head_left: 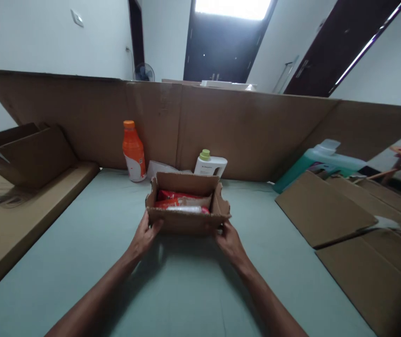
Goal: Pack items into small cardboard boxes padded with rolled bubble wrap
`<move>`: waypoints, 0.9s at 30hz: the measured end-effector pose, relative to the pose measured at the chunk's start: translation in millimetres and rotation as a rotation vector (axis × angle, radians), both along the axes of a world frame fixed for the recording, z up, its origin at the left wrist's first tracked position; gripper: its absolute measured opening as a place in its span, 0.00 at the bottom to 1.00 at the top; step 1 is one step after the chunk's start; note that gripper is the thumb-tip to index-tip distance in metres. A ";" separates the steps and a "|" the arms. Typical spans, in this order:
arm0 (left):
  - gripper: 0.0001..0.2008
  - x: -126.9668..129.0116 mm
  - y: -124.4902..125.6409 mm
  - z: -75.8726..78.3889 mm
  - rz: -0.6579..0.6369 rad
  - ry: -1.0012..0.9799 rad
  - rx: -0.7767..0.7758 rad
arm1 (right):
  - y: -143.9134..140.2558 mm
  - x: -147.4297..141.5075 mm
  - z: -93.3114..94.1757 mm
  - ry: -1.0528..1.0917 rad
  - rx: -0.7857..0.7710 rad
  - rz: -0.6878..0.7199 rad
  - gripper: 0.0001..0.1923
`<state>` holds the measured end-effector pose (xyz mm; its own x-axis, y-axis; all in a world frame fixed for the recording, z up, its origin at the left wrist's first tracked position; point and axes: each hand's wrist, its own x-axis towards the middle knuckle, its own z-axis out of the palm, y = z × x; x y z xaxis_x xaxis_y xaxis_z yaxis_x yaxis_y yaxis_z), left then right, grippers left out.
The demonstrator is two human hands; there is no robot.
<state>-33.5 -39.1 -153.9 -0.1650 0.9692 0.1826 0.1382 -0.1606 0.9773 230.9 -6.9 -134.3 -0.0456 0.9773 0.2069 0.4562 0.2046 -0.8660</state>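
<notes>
Between my hands is a small open cardboard box (186,223), its top cut unevenly. My left hand (144,238) grips its lower left corner, thumb on the front wall. The right hand (229,239) holds the lower right corner in the same way, with its fingers partly hidden. Inside the box lie red packets (172,199) and a whitish tube-like item (186,208), whose exact kind I cannot make out. Just behind stands a white bottle with a green cap (209,164). An orange bottle (133,150) stands to the left, near a clear plastic bag (161,167).
A tall cardboard panel (242,131) walls off the back of the pale green table surface (91,262). Cardboard flaps (327,208) and a large jug of green liquid (313,161) are at right. On the left, an open carton (39,154) sits on a flat cardboard box (56,201).
</notes>
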 end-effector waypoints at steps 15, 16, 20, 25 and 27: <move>0.30 7.8 -39.1 21.3 -0.073 -0.165 -0.041 | -73.8 4.6 25.6 -0.023 0.101 -0.135 0.21; 0.29 22.7 -35.5 18.0 -0.140 -0.181 -0.033 | -83.9 19.4 20.7 -0.040 0.084 -0.199 0.20; 0.28 74.0 -20.8 6.9 -0.362 -0.216 -0.018 | -121.6 63.3 -0.8 -0.094 0.049 -0.403 0.21; 0.29 136.3 15.6 6.3 -0.517 -0.317 -0.060 | -143.2 99.3 -28.3 -0.111 0.109 -0.606 0.23; 0.29 161.0 33.3 7.9 -0.545 -0.345 -0.067 | -146.3 109.2 -39.7 -0.087 0.137 -0.643 0.26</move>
